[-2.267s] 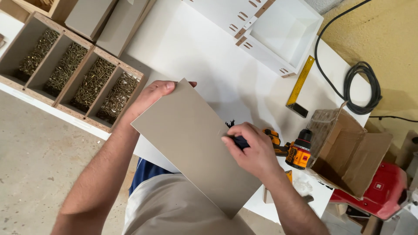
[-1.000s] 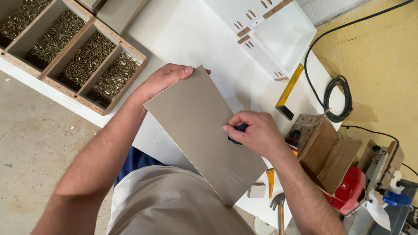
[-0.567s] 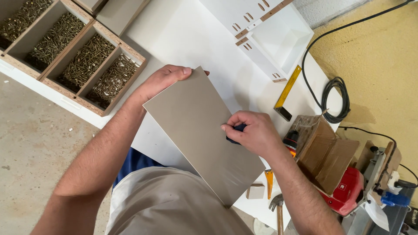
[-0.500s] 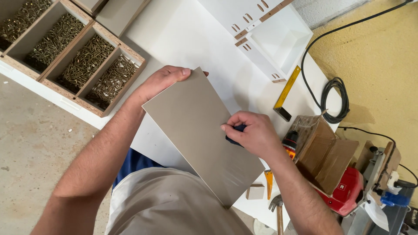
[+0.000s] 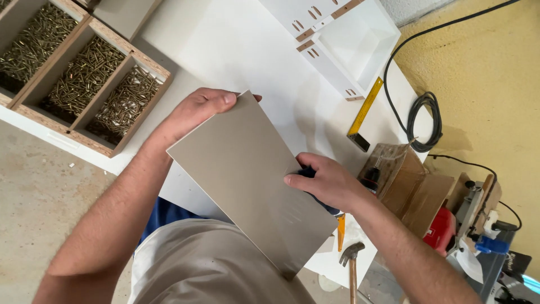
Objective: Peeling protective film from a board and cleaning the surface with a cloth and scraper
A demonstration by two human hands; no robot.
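Observation:
A flat grey-beige rectangular panel [image 5: 247, 180] is held tilted above the white worktable [image 5: 225, 50], in front of my body. My left hand [image 5: 197, 110] grips its far upper corner, thumb on the top edge. My right hand [image 5: 326, 183] rests against the panel's right edge, fingers curled around a dark blue object [image 5: 306, 173] that is mostly hidden under the palm. What that object is cannot be told.
A wooden tray of compartments [image 5: 73, 73] full of screws sits at the left. A white drawer box [image 5: 343, 39], yellow square ruler [image 5: 364, 112], open cardboard box [image 5: 405, 183], coiled black cable [image 5: 424, 121], and hammer [image 5: 351, 262] lie to the right.
The panel has stayed in both hands. The view has shifted slightly, and my right hand has slid a little along the panel's right edge.

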